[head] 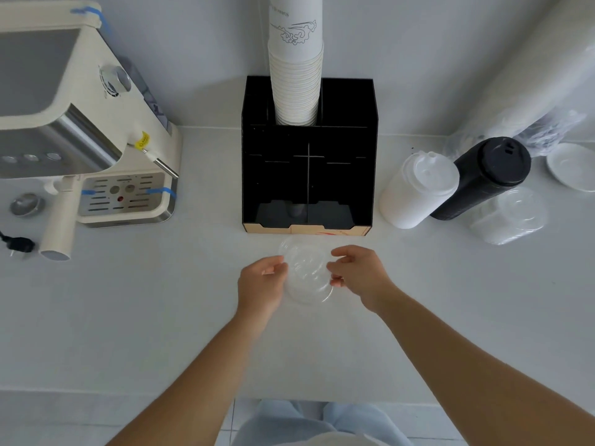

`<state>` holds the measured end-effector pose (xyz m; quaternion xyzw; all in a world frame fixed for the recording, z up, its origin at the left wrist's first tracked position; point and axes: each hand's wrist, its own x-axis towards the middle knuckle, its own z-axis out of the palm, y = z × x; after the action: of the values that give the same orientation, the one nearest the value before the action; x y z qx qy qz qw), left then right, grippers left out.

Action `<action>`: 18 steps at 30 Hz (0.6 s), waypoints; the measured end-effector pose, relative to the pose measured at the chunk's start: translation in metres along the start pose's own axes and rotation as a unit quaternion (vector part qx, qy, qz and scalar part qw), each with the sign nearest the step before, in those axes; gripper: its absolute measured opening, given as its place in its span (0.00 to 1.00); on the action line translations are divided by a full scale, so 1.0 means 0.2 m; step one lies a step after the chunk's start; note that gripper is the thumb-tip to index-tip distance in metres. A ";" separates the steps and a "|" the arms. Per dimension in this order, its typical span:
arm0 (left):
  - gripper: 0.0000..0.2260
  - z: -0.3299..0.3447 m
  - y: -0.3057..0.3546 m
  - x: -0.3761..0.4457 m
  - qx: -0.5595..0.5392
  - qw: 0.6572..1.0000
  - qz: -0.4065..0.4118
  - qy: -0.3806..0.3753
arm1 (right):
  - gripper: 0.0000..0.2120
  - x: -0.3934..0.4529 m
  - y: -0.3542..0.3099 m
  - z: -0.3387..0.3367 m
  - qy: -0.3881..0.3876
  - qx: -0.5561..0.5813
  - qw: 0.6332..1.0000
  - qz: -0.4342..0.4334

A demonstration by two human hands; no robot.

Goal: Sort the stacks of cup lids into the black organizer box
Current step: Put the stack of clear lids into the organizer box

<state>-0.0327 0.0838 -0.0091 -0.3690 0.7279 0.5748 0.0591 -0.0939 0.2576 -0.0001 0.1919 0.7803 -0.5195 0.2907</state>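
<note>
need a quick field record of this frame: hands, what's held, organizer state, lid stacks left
left hand: grips left edge of the clear lids
right hand: grips right edge of the same lids
black organizer box: front compartments hold no lids; paper cups stacked in a rear slot
white lid stack: lying right of box
black lid stack: lying beside the white one
clear lid stack: in front of the black one

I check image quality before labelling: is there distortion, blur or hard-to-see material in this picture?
Head view: wide-angle bending curves the counter edges and the paper cup stack; light is soft and even, shadows faint; the clear lids held between left hand and right hand nearly vanish against the white counter; the black organizer box interior is dark.
</note>
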 end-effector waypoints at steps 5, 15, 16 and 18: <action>0.13 -0.02 0.05 0.12 0.053 0.998 0.016 0.011 | 0.15 0.07 -0.07 0.08 0.013 -0.009 1.000 0.018; 0.07 0.03 0.10 0.24 0.115 0.993 0.034 -0.019 | 0.11 0.17 -0.12 0.12 0.005 -0.038 0.998 0.043; 0.08 0.03 0.09 0.24 0.120 0.992 0.037 -0.022 | 0.09 0.18 -0.12 0.12 0.003 -0.045 0.998 0.048; 0.08 0.04 0.09 0.25 0.122 0.992 0.034 -0.024 | 0.06 0.19 -0.12 0.13 0.008 -0.072 0.995 0.064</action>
<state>-0.0826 0.0677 -0.0227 -0.3205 0.8030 0.4921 0.1015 -0.1316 0.2249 -0.0156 0.2237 0.8041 -0.4408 0.3304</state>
